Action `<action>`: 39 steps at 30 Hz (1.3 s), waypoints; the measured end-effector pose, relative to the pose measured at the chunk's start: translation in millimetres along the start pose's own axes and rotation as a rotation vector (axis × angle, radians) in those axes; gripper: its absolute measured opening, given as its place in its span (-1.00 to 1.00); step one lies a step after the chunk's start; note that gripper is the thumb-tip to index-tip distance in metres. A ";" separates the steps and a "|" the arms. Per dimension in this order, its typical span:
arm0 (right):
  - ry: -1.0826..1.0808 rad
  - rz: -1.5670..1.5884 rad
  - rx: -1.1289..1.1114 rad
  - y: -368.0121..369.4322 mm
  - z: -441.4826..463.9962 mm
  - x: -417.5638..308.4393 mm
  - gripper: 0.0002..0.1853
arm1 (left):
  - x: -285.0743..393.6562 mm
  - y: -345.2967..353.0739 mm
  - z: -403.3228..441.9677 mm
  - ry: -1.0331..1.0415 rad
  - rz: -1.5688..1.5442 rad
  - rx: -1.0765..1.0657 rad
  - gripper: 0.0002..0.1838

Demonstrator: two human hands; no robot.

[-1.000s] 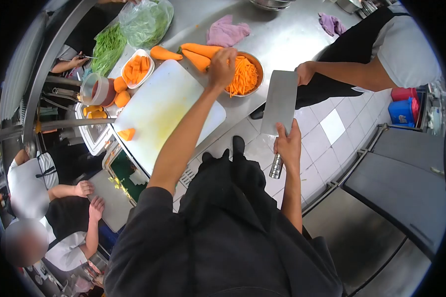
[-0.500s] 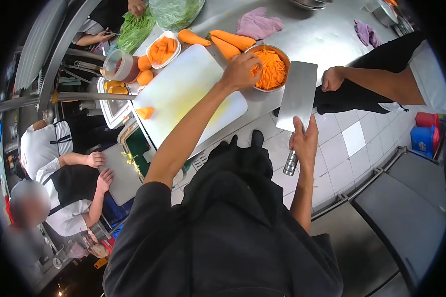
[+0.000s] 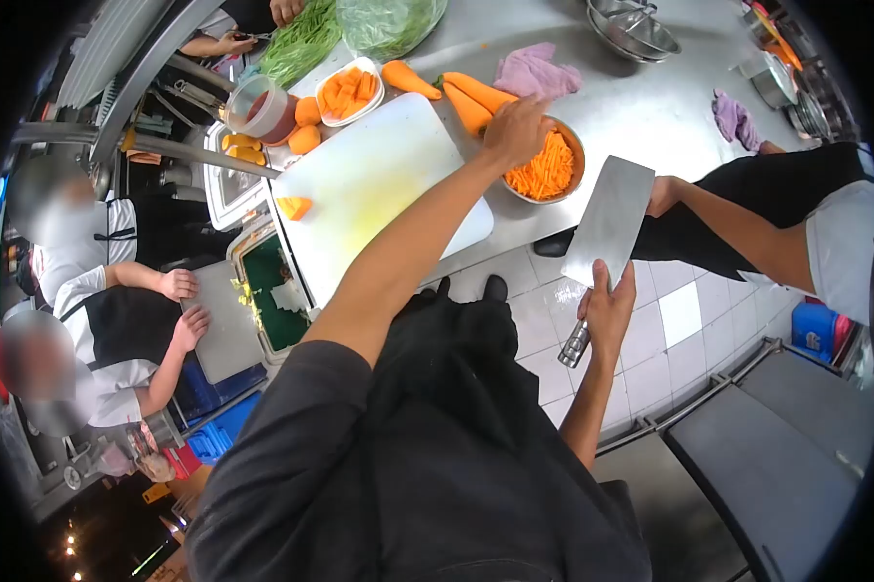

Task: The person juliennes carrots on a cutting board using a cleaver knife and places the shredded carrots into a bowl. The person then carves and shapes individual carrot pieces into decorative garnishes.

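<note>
My left hand (image 3: 519, 131) is over the far left rim of a round metal bowl (image 3: 580, 160), its fingers reaching towards the carrots' ends and the pink cloth. Whether it touches the rim I cannot tell. Shredded carrot (image 3: 545, 167) fills the bowl. My right hand (image 3: 608, 308) grips a cleaver (image 3: 609, 218) by its metal handle, its broad blade pointing up and away from me. A white cutting board (image 3: 369, 184) bears one small carrot piece (image 3: 293, 208). Behind it lie whole peeled carrots (image 3: 471, 102) and a white tub (image 3: 372, 95) of cut carrot chunks.
A pink cloth (image 3: 539, 70) and metal bowls (image 3: 640, 34) lie on the steel counter (image 3: 640, 107). At right, a co-worker's arm (image 3: 737, 218) reaches close to the cleaver blade. Other people stand at left beside a green bin (image 3: 272, 291). Grey-topped units (image 3: 747, 456) stand at lower right.
My left hand has moved from the shredded carrot to the bowl's far side, its fingers extending. My right hand still holds the cleaver, now tilted a little more to the right. The view has shifted.
</note>
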State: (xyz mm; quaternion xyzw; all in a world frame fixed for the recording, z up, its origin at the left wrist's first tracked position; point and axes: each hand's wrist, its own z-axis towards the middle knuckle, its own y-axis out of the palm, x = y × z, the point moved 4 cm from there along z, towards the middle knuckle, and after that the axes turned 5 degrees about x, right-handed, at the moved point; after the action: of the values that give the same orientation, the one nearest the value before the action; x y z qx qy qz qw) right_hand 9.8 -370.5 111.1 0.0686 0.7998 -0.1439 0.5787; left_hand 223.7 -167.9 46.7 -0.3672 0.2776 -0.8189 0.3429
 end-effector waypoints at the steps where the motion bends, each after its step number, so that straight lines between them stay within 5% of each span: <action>1: -0.006 -0.002 0.007 0.4 -0.8 -1.5 -0.79 | -15.2 10.5 6.8 -0.167 -0.052 -0.060 -0.61; 2: -0.006 0.010 0.005 -0.7 -3.2 -2.5 -0.80 | -25.2 23.2 5.9 -0.340 -0.109 -0.123 -0.62; 6: -0.031 -0.004 0.008 -1.9 -11.0 -7.2 -0.81 | 8.0 12.7 -10.4 -0.195 -0.032 -0.426 -0.62; 8: -0.013 0.006 0.016 -1.1 -13.7 -5.3 -0.80 | 23.8 10.2 -41.1 -0.019 -0.274 -0.340 -0.64; 9: -0.008 0.007 0.008 -2.9 -16.1 -0.7 -0.80 | 28.9 6.1 -46.5 -0.026 -0.269 -0.341 -0.64; 13: -0.089 -0.047 -0.031 7.8 -15.5 9.5 -0.79 | 20.2 -57.9 -45.6 -0.236 -0.387 0.212 -0.76; 15: 0.061 -0.166 -0.176 23.3 -30.7 -10.7 -0.78 | 0.5 -111.0 -69.8 -0.398 -0.310 0.380 -0.80; 17: -0.167 -0.314 -0.320 46.2 -29.5 8.2 -0.77 | -38.9 -157.4 -112.5 -0.362 -0.072 0.482 -0.78; 19: -0.266 -0.438 -0.448 74.2 -37.9 4.1 -0.74 | -73.5 -212.4 -159.1 -0.427 0.199 0.530 -0.70; 22: -0.096 -0.570 -0.613 124.0 -48.0 -16.1 -0.73 | -114.2 -290.1 -221.5 -0.622 0.401 0.506 -0.55; 24: -0.486 -0.723 -0.616 154.7 -44.2 -5.3 -0.78 | -142.2 -319.6 -257.7 -0.824 0.415 0.498 -0.48; 27: -0.647 -0.711 -0.698 194.0 -41.1 -4.0 -0.82 | -151.5 -339.3 -275.9 -0.912 0.302 0.441 -0.40; 31: -0.708 -0.938 -0.678 232.8 -31.9 29.6 -0.71 | -150.2 -330.4 -274.0 -0.773 0.438 0.258 -0.36; 33: -0.710 -0.954 -0.668 237.3 -34.5 31.6 -0.65 | -160.9 -311.9 -279.2 -0.813 0.369 0.003 -0.35; 39: -0.659 -1.035 -0.666 241.6 -42.6 33.0 -0.62 | -144.5 -255.6 -292.0 -0.503 0.272 0.175 -0.48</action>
State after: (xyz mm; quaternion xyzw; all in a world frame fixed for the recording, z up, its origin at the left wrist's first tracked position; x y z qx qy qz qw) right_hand 27.4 -129.8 55.8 -0.5496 0.5141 -0.1614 0.6384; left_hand -27.4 157.9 -0.4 -0.4868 0.1589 -0.6696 0.5380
